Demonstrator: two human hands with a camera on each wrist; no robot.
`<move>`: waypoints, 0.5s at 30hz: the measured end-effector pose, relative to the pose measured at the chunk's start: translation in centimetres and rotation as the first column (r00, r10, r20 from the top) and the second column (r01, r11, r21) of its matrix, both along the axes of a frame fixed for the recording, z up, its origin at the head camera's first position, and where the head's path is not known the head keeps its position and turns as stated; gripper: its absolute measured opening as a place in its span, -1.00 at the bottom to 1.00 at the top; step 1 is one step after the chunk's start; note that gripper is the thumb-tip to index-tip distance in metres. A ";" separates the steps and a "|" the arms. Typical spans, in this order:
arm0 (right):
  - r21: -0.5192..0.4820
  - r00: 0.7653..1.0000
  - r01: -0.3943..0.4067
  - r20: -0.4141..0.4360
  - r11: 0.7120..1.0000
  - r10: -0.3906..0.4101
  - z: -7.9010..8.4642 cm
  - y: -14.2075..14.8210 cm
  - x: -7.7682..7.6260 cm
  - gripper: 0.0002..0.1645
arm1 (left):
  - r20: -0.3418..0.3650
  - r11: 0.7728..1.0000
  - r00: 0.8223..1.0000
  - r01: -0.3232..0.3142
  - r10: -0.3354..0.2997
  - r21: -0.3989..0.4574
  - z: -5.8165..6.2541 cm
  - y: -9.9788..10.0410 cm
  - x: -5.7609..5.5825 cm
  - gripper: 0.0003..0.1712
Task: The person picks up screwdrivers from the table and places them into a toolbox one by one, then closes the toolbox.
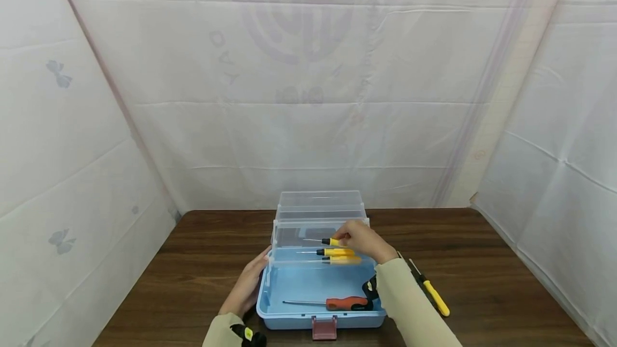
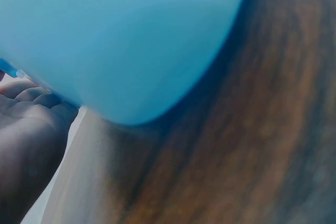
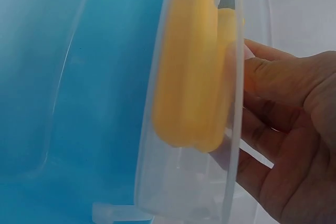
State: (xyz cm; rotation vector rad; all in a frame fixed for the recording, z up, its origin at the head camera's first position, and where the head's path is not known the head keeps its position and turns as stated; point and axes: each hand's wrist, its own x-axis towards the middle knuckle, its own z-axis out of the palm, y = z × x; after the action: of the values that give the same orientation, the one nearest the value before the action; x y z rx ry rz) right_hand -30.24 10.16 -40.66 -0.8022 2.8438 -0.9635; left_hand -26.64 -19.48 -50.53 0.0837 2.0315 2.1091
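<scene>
A light blue toolbox [image 1: 289,281] lies open on the table, its clear trays [image 1: 289,232] raised at the back. My right hand [image 1: 361,239] pinches a small screwdriver [image 1: 333,242] with a yellow and black handle over these trays, its shaft pointing left. Just in front, other yellow-handled screwdrivers [image 1: 337,252] lie in a tray; their handles [image 3: 184,77] show through the clear wall in the right wrist view. An orange-red and black screwdriver [image 1: 344,303] lies in the box bottom. My left hand [image 1: 250,280] rests against the box's left side, fingers extended along it near the rim.
On the brown wooden table [image 1: 202,261], right of the box, lies a yellow and black screwdriver [image 1: 436,296], with another dark tool partly behind my right sleeve. A reddish latch [image 1: 324,329] hangs at the box front. White sheeting [image 1: 308,138] encloses the back and sides.
</scene>
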 end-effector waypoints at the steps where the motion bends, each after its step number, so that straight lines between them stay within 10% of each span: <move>1: 0.004 1.000 0.003 0.003 1.000 -0.003 0.0 0.0 0.0 -0.78 | -0.002 1.000 1.000 -0.001 0.001 0.002 0.0 0.0 0.0 -0.31; 15: 0.032 0.999 -0.027 -0.018 0.999 0.028 -0.2 -0.4 0.4 -0.76 | 0.010 1.000 1.000 0.005 -0.005 0.014 -0.2 -0.1 -0.2 -0.27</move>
State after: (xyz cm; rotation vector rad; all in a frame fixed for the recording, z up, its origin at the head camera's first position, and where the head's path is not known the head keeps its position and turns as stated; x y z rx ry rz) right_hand -29.83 9.78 -40.90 -0.8488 2.8476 -0.9097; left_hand -26.80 -19.56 -50.74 0.0801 2.0084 2.1167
